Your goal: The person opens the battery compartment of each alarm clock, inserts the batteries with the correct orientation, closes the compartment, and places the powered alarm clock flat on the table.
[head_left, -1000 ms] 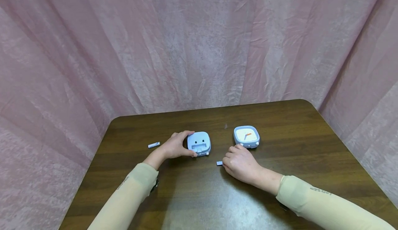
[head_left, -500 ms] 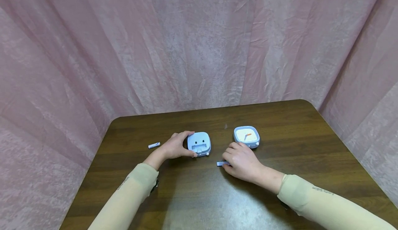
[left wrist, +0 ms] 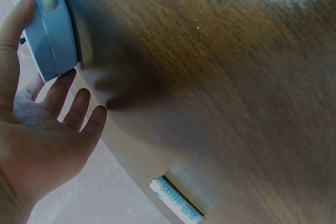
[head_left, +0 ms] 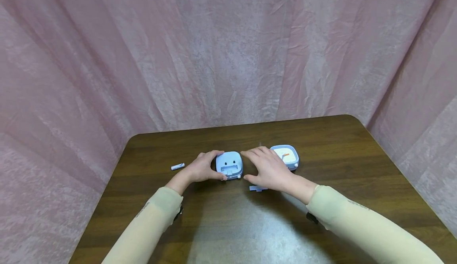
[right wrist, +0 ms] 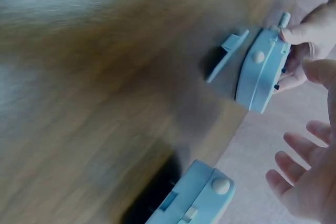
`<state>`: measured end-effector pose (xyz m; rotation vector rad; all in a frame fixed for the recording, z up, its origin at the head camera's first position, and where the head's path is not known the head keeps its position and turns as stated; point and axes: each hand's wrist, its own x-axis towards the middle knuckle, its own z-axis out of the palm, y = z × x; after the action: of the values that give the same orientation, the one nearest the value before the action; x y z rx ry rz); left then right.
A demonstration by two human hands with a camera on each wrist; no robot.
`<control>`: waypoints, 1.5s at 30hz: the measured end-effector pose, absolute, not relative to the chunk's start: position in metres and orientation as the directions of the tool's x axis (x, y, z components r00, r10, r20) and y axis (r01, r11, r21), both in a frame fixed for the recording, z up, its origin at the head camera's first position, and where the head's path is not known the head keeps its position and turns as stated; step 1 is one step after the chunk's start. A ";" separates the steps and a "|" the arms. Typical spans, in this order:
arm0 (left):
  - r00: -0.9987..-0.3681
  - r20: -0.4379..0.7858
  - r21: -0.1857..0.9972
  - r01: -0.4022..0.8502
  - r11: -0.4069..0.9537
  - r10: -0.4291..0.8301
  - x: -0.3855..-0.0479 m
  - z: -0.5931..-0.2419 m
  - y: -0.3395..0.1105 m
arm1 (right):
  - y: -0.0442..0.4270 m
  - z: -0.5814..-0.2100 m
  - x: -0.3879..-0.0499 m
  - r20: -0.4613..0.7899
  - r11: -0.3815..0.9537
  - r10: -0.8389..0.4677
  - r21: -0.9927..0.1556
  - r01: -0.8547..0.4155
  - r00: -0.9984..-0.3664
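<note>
A light blue alarm clock (head_left: 229, 157) lies face down on the table, its battery compartment uncovered. My left hand (head_left: 201, 169) grips it from the left, thumb at the near edge and fingers at the far edge. Just right of that clock is my right hand (head_left: 269, 171), fingers spread and holding nothing, apart from it. Beneath the right hand, a small blue battery cover (head_left: 255, 188) rests on the wood; the right wrist view shows the cover (right wrist: 229, 53) beside the gripped clock (right wrist: 258, 74).
A second blue alarm clock (head_left: 293, 161) lies face up to the right, partly hidden by my right hand. To the left lies a white battery (head_left: 177, 166), marked 1300 in the left wrist view. The brown table (head_left: 228, 224) ends before a pink curtain (head_left: 228, 58).
My right hand has let go of the battery cover, leaving it on the table, and has moved up and left with fingers opening. My left hand stays on the clock.
</note>
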<state>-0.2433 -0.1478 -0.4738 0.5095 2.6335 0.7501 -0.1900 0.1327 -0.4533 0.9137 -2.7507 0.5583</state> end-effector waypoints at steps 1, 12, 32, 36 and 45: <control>-0.873 -0.233 0.558 0.241 0.794 0.429 -0.243 -0.474 -0.148 | 0.130 -0.453 -0.192 0.277 0.737 -0.535 -0.309 -0.601 -0.798; -0.872 -0.255 0.558 0.220 0.800 0.418 -0.241 -0.469 -0.146 | 0.110 -0.456 -0.217 0.074 0.735 -0.540 -0.444 -0.512 -0.839; -0.871 -0.250 0.548 0.234 0.803 0.424 -0.239 -0.467 -0.146 | 0.098 -0.472 -0.235 -0.037 0.750 -0.553 -0.457 -0.478 -0.832; -0.870 -0.251 0.551 0.232 0.801 0.424 -0.240 -0.468 -0.146 | 0.098 -0.472 -0.235 -0.043 0.751 -0.555 -0.455 -0.479 -0.830; -0.871 -0.250 0.548 0.234 0.803 0.424 -0.240 -0.468 -0.147 | 0.098 -0.475 -0.237 -0.051 0.751 -0.539 -0.479 -0.453 -0.840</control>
<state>-0.2400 -0.1475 -0.4680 0.4982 2.6284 0.7310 -0.2368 0.0976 -0.4750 0.8912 -3.1128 0.7714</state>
